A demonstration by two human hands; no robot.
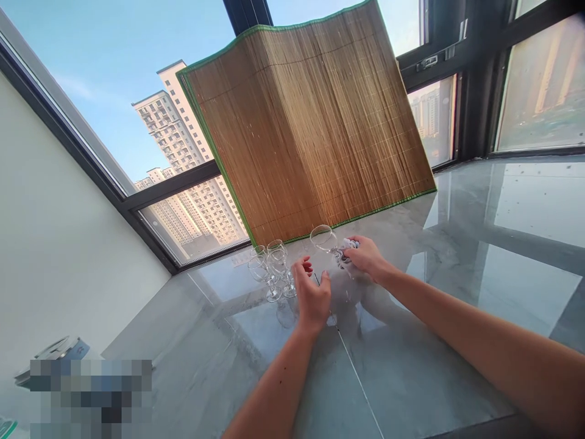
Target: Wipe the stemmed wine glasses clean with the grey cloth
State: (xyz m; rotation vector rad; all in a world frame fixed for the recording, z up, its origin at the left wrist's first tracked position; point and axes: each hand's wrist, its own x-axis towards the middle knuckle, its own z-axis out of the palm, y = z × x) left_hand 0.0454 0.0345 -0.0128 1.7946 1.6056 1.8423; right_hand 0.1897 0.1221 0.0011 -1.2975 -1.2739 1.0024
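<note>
My right hand (364,256) is closed around the base end of a clear wine glass, with a crumpled grey-and-white cloth (351,244) bunched in the fingers. The held wine glass (323,239) is tilted, its bowl pointing left and away from me. To its lower left, my left hand (313,296) is open, thumb apart from the half-curled fingers, with nothing visible in it. Just left of that hand, several clear stemmed glasses (273,277) stand upright close together on the glossy grey tiled surface (283,378). My left fingers hide part of the group's right side.
Behind the glasses, a brown bamboo mat (311,134) with green edging leans against the window. A dark window frame (484,85) stands at the right. At lower left are a white container (68,349) and a pixelated patch. A white wall (59,213) borders the left.
</note>
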